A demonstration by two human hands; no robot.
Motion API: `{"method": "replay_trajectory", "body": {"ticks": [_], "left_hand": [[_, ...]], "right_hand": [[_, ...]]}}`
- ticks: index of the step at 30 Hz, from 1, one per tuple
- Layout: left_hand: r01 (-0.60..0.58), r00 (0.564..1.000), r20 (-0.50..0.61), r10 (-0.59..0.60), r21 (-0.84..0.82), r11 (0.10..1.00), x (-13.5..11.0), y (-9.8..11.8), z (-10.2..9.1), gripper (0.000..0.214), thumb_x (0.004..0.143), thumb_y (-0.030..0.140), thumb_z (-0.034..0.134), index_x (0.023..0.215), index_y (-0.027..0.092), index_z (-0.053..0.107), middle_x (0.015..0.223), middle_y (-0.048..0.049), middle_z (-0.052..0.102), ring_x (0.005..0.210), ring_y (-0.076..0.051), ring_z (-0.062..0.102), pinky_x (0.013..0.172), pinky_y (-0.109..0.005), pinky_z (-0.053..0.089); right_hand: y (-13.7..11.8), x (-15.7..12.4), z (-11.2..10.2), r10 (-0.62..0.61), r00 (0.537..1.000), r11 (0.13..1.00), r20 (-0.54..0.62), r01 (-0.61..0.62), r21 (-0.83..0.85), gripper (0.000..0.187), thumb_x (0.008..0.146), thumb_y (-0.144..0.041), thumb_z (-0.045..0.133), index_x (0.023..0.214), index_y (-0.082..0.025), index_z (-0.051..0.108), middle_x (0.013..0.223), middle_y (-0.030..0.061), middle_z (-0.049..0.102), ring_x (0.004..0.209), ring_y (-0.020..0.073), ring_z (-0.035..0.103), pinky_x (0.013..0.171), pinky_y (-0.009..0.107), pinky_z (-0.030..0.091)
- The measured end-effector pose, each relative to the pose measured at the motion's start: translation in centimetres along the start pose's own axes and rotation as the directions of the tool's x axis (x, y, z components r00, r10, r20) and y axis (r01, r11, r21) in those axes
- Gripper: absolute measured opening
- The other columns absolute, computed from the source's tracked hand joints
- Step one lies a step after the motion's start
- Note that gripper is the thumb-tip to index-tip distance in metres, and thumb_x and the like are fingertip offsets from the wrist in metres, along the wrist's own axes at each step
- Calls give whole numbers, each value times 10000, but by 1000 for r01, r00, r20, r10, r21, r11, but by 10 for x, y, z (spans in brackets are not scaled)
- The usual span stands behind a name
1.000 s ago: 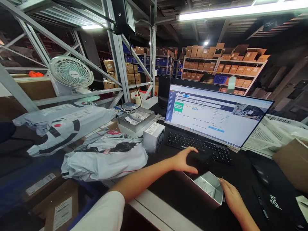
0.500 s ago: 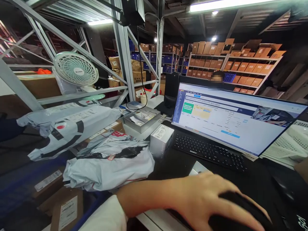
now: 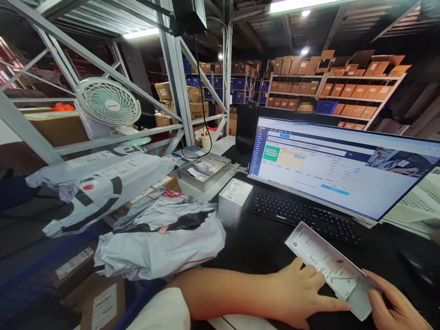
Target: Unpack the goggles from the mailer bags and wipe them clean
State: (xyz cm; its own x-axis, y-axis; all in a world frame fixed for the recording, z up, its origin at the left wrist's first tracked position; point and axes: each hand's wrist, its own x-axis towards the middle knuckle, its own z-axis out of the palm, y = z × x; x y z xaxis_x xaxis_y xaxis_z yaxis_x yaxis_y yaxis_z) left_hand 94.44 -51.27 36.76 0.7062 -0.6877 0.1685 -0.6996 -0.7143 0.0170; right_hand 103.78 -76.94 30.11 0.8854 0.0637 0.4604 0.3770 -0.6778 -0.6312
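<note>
A silver-grey box [image 3: 330, 266] with small print on its top face lies tilted on the black desk, close to the keyboard [image 3: 305, 215]. My left hand [image 3: 302, 298] grips its near long side, thumb under the edge and fingers curled against it. My right hand [image 3: 395, 307] holds the box's right end at the bottom right of the view, only partly in frame. The monitor [image 3: 343, 165] stands behind the keyboard and shows a web form.
A small white box [image 3: 233, 199] stands left of the keyboard, beside grey mailer bags [image 3: 161, 238]. A metal tray [image 3: 204, 169] with small items sits behind it. A desk fan [image 3: 106, 103] stands on the shelf rack at left. A person sits behind the monitor.
My left hand has let go of the dark object it covered and now grips the silver box. The box shows its printed closed face instead of its open inside. My right hand is back in view.
</note>
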Motion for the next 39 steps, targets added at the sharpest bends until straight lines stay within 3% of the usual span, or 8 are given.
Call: {"method": "replay_trajectory", "body": {"ticks": [3, 8, 21, 27, 31, 33, 36, 39], "left_hand": [[10, 1000, -10, -11, -24, 1000, 1, -1, 4, 849, 785, 560, 714, 1507, 251, 391, 1418, -170, 443, 1348, -339, 415, 1064, -462, 343], [75, 997, 39, -70, -137, 988, 7, 2, 10, 944, 722, 527, 793, 1518, 278, 349, 1494, -196, 390, 1364, -372, 390, 1089, -544, 304], [114, 986, 140, -94, -147, 982, 17, 0, 19, 883, 750, 542, 762, 1512, 328, 370, 1392, -153, 492, 1255, -348, 473, 1072, -540, 312], [116, 985, 144, -93, -156, 981, 19, -1, 18, 893, 745, 549, 763, 1515, 331, 365, 1364, -148, 507, 1215, -337, 490, 1058, -535, 324], [116, 985, 149, -92, -163, 980, 19, -2, 19, 890, 744, 558, 760, 1513, 334, 371, 1369, -148, 503, 1230, -340, 482, 1068, -538, 317], [125, 984, 147, -101, -161, 979, 19, -2, 20, 888, 747, 561, 755, 1514, 333, 370, 1381, -151, 498, 1241, -342, 480, 1077, -541, 309], [140, 982, 149, -116, -169, 976, 18, -1, 22, 899, 744, 575, 751, 1518, 339, 362, 1416, -154, 484, 1286, -350, 462, 1099, -544, 293], [140, 982, 152, -113, -177, 974, 15, 0, 26, 918, 741, 601, 740, 1527, 348, 339, 1534, -158, 391, 1426, -385, 331, 1131, -567, 253]], "right_hand": [[2, 1, 5, -208, 974, 978, -90, 207, -11, 240, 829, -309, 547, 1012, -378, 686, 1026, 63, 748, 916, 308, 726, 854, 496, 574], [-6, 1, 8, -293, 938, 955, -183, 295, -18, 251, 895, -229, 497, 995, -203, 726, 1023, 99, 754, 952, 263, 725, 856, 454, 591], [4, 10, 6, -118, 992, 977, -48, 125, 174, 265, 945, -216, 500, 1069, -227, 734, 1093, 69, 733, 1052, 212, 681, 940, 390, 555], [4, 11, 2, 26, 996, 985, 89, -41, 167, 369, 896, -312, 576, 1239, -202, 659, 1199, 109, 669, 865, 208, 661, 756, 362, 564], [2, 10, -11, 131, 960, 988, 248, -147, 47, 641, 886, -439, 607, 1456, -172, 483, 1312, 152, 600, 1021, 257, 644, 864, 403, 535], [0, 9, -19, 231, 915, 972, 330, -227, -51, 754, 883, -488, 618, 1523, -163, 390, 1188, 144, 663, 936, 260, 667, 838, 412, 531], [-3, 8, -23, 287, 851, 955, 440, -293, -56, 689, 886, -437, 623, 1499, -183, 435, 914, 72, 725, 787, 240, 687, 762, 375, 533], [-3, 8, -15, 278, 842, 934, 461, -349, 74, 534, 913, -360, 569, 1417, -187, 531, 719, 15, 693, 623, 197, 667, 651, 317, 526]]}}
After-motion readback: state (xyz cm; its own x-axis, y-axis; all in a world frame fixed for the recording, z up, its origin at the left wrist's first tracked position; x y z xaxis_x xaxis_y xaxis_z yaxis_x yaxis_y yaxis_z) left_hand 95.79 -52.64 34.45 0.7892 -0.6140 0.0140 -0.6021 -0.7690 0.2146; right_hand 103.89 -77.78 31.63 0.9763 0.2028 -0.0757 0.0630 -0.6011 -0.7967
